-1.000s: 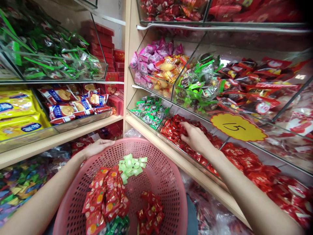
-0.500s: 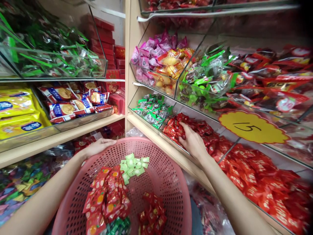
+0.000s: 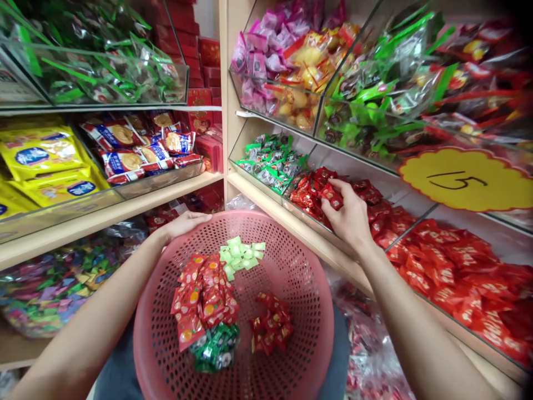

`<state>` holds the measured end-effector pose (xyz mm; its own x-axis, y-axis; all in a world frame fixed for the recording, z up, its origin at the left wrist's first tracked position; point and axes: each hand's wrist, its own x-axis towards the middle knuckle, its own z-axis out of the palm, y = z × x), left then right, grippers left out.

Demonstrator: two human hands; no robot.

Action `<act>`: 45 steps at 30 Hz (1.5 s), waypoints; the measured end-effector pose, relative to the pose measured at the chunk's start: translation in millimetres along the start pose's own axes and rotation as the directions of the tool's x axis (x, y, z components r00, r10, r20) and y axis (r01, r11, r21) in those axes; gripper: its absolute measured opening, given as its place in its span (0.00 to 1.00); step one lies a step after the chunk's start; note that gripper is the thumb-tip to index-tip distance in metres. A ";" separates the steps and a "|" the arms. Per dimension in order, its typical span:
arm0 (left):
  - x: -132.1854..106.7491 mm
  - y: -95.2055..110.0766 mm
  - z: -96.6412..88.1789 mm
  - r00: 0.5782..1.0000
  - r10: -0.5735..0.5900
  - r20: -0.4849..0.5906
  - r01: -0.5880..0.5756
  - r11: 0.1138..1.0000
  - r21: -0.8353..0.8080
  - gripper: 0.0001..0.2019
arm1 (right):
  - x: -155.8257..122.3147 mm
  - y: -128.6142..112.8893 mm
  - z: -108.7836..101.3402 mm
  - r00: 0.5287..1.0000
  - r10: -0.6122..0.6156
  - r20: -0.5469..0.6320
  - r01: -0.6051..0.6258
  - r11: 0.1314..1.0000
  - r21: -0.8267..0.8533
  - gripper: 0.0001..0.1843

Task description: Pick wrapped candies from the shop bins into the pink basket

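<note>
My left hand grips the far rim of a pink perforated basket held in front of me. Inside lie red-orange packets, pale green candies, dark green candies and small red candies. My right hand reaches into a clear shelf bin of red wrapped candies, fingers closed on a few of them.
Clear bins line wooden shelves: green-silver candies, pink and yellow sweets, green-wrapped sweets, more red packets. A yellow price tag reads 15. To the left are biscuit packs, yellow bags, mixed candies.
The view has tilted down and closer. My right hand has closed on red candies in the bin and lifted slightly. The left hand stays on the basket rim.
</note>
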<state>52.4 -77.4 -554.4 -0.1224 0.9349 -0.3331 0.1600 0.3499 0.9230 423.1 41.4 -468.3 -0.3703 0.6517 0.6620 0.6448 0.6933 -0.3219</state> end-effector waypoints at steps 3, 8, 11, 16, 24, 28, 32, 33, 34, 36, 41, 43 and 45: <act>1.0 -0.5 -1.0 0.999 0.007 -0.044 -0.006 0.999 0.036 0.26 | -5.8 -16.7 -12.6 0.998 -0.030 -0.058 0.029 1.000 -0.003 0.23; 1.5 1.3 0.3 0.998 0.036 -0.050 -0.031 0.995 0.097 0.27 | -42.9 -70.3 -20.8 0.992 0.001 0.127 -0.030 0.974 0.223 0.22; 4.2 -0.8 0.0 0.997 0.057 -0.060 -0.049 0.991 0.123 0.26 | -80.5 -95.9 -4.0 0.842 -0.038 0.538 -0.244 0.863 0.443 0.20; 9.3 -7.6 -2.6 0.995 0.050 -0.085 -0.040 0.992 0.119 0.25 | -135.1 -114.1 30.6 0.541 -0.169 0.824 -0.424 0.791 0.440 0.17; 7.1 -9.8 -4.4 0.996 0.033 -0.087 -0.024 0.995 0.100 0.24 | -120.7 -75.9 37.9 0.520 -0.051 0.853 -0.349 0.898 0.267 0.18; 4.7 -5.7 -2.6 0.997 0.056 -0.052 -0.050 0.992 0.112 0.25 | -97.3 -51.8 39.3 0.358 0.097 0.929 -0.271 0.962 0.004 0.22; 1.9 -1.4 -0.7 0.996 0.087 -0.002 -0.086 0.989 0.124 0.25 | -90.6 -50.2 51.5 0.093 0.072 0.993 -0.101 0.993 -0.063 0.24; 1.4 -0.9 -0.4 0.996 0.092 0.006 -0.092 0.989 0.118 0.26 | -91.0 -51.1 55.7 0.052 0.061 0.997 -0.062 0.996 -0.058 0.23; 1.0 -0.5 -0.2 0.995 0.095 0.011 -0.095 0.989 0.110 0.26 | -92.0 -51.8 60.0 0.020 0.055 0.998 -0.027 0.998 -0.055 0.23; 0.4 -0.4 0.1 0.996 0.092 0.010 -0.092 0.991 0.097 0.28 | -95.0 -51.4 68.1 -0.018 0.061 0.998 0.026 0.998 -0.060 0.21; 0.0 -0.5 0.5 0.998 0.061 0.017 -0.062 0.996 0.066 0.29 | -104.7 -44.7 79.2 0.048 0.149 0.988 0.041 0.988 -0.151 0.21; 0.1 -0.1 0.6 0.998 0.065 0.001 -0.065 0.995 0.077 0.28 | -107.3 -43.8 78.3 0.097 0.170 0.981 0.046 0.984 -0.175 0.21; 0.0 0.8 1.0 0.997 0.070 -0.017 -0.068 0.993 0.093 0.27 | -108.0 -44.6 74.9 0.129 0.158 0.979 0.053 0.985 -0.166 0.20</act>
<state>53.5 -77.0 -553.9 -0.1273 0.9560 -0.2644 0.2579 0.2893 0.9218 384.3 -36.9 -576.1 -0.6006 0.4949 -0.6280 0.7261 0.6664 -0.1693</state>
